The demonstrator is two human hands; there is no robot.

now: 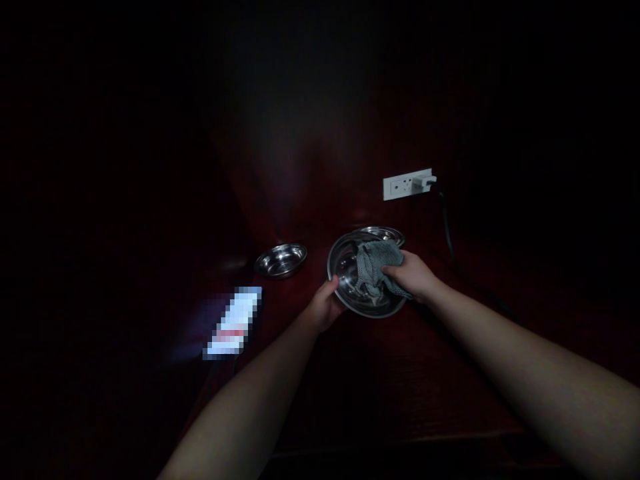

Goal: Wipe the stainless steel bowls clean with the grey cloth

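Note:
My left hand (326,305) grips the near left rim of a shiny metal bowl (345,270), thumb over the edge. The bowl is tilted, its inside facing me. A grey-green cloth (376,267) is bunched in my right hand (414,276) and lies over the right part of the bowl's inside. The fingers of that hand are partly hidden by the cloth. Behind the tilted bowl, a second metal bowl or dish (393,235) shows only its far rim and part of its inside. To the left, a shallow metal dish (281,261) sits upright.
A lit, blurred-out screen (234,323) lies left of my left forearm. On the wall, a white socket panel (400,185) holds a plug (424,180); a dark cable (447,227) runs down from there. The dark red table (380,380) has its front edge near me. Surroundings are very dark.

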